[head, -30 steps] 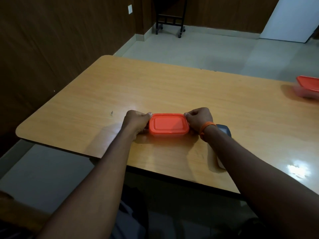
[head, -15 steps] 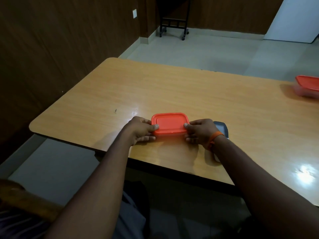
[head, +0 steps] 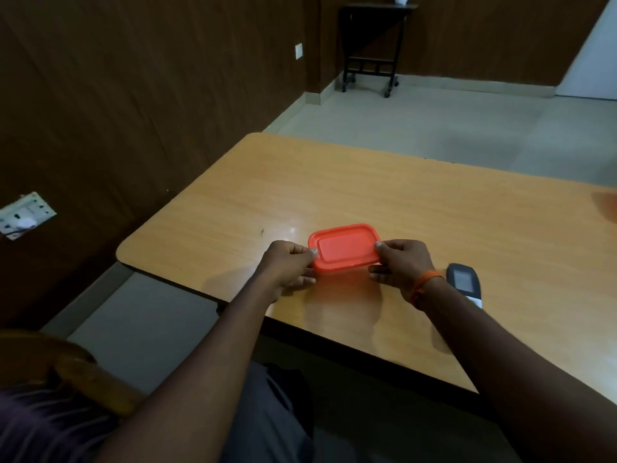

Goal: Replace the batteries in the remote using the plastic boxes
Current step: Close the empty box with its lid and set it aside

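Observation:
A small plastic box with an orange lid (head: 345,247) is held between both hands just above the wooden table (head: 417,208), tilted so the lid faces me. My left hand (head: 288,264) grips its left end, thumb on the lid's edge. My right hand (head: 402,264), with an orange band at the wrist, grips its right end. The dark remote (head: 464,282) lies flat on the table just right of my right wrist, its near end partly hidden by my forearm. What the box holds is hidden.
The table's rounded left corner (head: 125,255) and near edge lie close to my hands. A wall socket (head: 25,215) sits on the dark panelled wall at left. A black wheeled stand (head: 370,48) stands at the far wall.
Both hands have drawn the box toward me and lifted its far side, tilting the lid up. The view shifted left, so the second orange box at far right is out of sight.

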